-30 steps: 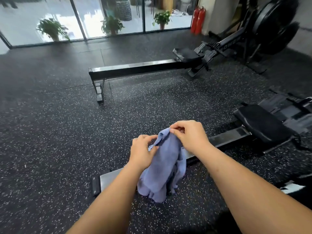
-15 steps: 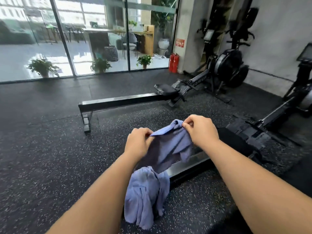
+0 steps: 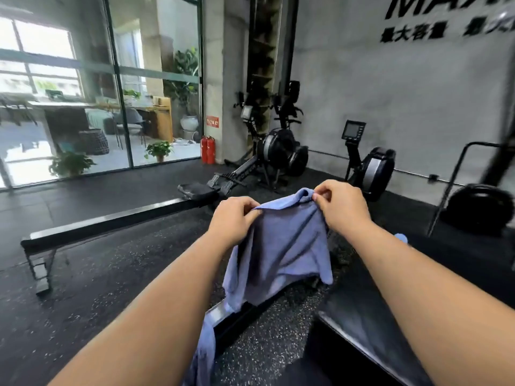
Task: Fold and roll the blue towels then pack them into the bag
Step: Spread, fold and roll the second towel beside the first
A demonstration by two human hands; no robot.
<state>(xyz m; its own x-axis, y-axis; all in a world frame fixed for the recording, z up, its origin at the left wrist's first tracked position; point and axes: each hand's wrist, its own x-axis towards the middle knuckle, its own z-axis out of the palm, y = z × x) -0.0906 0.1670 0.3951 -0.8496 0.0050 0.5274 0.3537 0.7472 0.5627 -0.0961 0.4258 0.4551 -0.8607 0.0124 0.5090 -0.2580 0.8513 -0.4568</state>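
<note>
A blue towel (image 3: pixel 281 246) hangs in front of me, held up in the air by its top edge. My left hand (image 3: pixel 234 218) pinches the left part of that edge. My right hand (image 3: pixel 341 207) pinches the bunched right corner a little higher. The cloth sags between both hands and trails down to the bottom of the view past my left forearm. A small patch of light blue (image 3: pixel 401 238) shows just beyond my right forearm; what it is I cannot tell. No bag is in view.
A rowing machine rail (image 3: pixel 111 221) runs across the speckled rubber floor at left, its seat (image 3: pixel 198 189) further back. Another rail (image 3: pixel 250 307) lies under the towel. More rowers (image 3: pixel 370 168) stand by the grey wall. A black surface (image 3: pixel 362 316) is at lower right.
The view has tilted up from the floor to the wall. My hands have drawn apart along the towel's top edge, spreading the bunched cloth wider.
</note>
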